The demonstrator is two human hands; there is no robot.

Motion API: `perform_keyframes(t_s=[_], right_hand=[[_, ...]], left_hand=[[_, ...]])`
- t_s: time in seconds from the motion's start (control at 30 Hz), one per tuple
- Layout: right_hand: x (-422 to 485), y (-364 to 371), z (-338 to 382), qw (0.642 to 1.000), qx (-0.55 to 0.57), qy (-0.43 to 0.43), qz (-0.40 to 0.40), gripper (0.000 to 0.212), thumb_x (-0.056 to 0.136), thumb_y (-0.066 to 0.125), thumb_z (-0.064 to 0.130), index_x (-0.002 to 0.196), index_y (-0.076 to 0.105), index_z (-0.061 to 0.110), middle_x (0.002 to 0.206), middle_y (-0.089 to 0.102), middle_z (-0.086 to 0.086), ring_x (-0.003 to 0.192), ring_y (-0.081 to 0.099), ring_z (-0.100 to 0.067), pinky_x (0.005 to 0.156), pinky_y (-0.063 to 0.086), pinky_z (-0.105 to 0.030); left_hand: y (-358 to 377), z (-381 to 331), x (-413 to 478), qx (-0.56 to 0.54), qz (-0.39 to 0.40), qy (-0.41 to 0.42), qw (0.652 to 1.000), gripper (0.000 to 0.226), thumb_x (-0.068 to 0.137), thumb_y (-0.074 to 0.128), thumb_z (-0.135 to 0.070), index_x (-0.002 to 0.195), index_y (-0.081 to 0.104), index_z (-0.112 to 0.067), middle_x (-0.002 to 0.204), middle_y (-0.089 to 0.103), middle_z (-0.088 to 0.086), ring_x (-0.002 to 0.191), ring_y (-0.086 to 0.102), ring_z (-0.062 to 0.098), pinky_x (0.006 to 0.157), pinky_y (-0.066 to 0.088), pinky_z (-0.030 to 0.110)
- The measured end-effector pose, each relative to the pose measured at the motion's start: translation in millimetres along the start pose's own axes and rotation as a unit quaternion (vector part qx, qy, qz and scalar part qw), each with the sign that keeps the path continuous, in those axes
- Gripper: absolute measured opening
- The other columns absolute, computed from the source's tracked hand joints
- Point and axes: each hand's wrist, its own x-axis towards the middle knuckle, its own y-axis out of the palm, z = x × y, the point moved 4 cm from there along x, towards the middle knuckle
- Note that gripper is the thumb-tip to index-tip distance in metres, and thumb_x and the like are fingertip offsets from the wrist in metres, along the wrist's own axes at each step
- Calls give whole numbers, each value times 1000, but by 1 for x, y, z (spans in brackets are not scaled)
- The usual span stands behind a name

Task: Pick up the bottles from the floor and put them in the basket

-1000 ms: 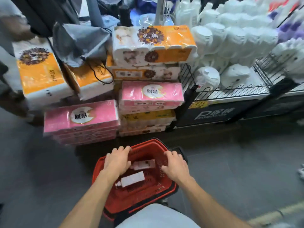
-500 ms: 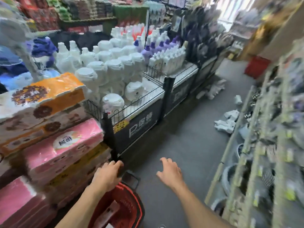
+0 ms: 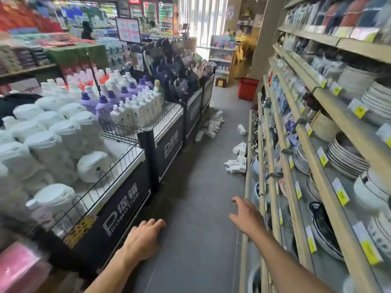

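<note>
Both hands are empty and held out low over the grey tiled floor (image 3: 196,218). The left hand (image 3: 146,240) is palm down with relaxed fingers lying close together. The right hand (image 3: 246,214) is palm down with fingers fanned apart and thumb out, pinching nothing. Held free like this, they look readied for the next pickup rather than busy with a load. The white plastic bottles (image 3: 236,166) lie well ahead of the right hand, the nearest cluster tipped on its side against the foot of the wooden shelf of stacked plates (image 3: 338,157), which runs along that hand's outer side. A further heap of white bottles (image 3: 212,125) lies far ahead of the left hand at the base of a farther section of the black promotion bin with a wire rail (image 3: 124,210), whose near section stands just beside that hand. They lie scattered and flat, as dropped goods would, so each probably calls for a stoop and a grasp round the body. The basket is not in view near either hand. A red plastic tub (image 3: 247,92) stands far ahead at the aisle's end, and I cannot tell whether it is the one meant.
</note>
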Motion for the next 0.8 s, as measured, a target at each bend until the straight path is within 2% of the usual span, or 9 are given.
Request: perform_keyframes(t_s=[0.2, 0.4, 0.6, 0.8], right_hand=[[58, -40, -38, 999, 3, 29, -36, 59, 91, 65, 31, 146, 45, 27, 145, 53, 2, 128, 53, -24, 99, 48, -36], [109, -52, -50, 998, 9, 41, -46, 59, 90, 66, 30, 145, 44, 28, 143, 53, 1, 125, 53, -24, 90, 48, -35], [155, -61, -52, 995, 16, 77, -58, 60, 90, 66, 30, 145, 43, 29, 141, 52, 0, 125, 51, -25, 93, 48, -37], [209, -83, -53, 992, 10, 107, -68, 59, 88, 68, 29, 143, 46, 26, 139, 54, -2, 124, 52, -28, 96, 47, -39]], left_hand=[[-30, -22, 75, 18, -5, 30, 999, 56, 90, 55, -46, 142, 36, -38, 130, 50, -10, 123, 49, 17, 90, 44, 34], [-53, -43, 162, 48, 13, 65, 997, 63, 90, 56, -45, 147, 33, -33, 138, 47, -7, 127, 47, 20, 95, 44, 38], [-92, -50, 243, 61, 3, 105, 993, 62, 90, 57, -42, 146, 34, -31, 136, 49, -4, 125, 48, 22, 95, 45, 39], [-136, -43, 326, 62, -11, 129, 990, 62, 87, 61, -48, 142, 39, -31, 134, 51, -4, 123, 50, 23, 95, 48, 41]])
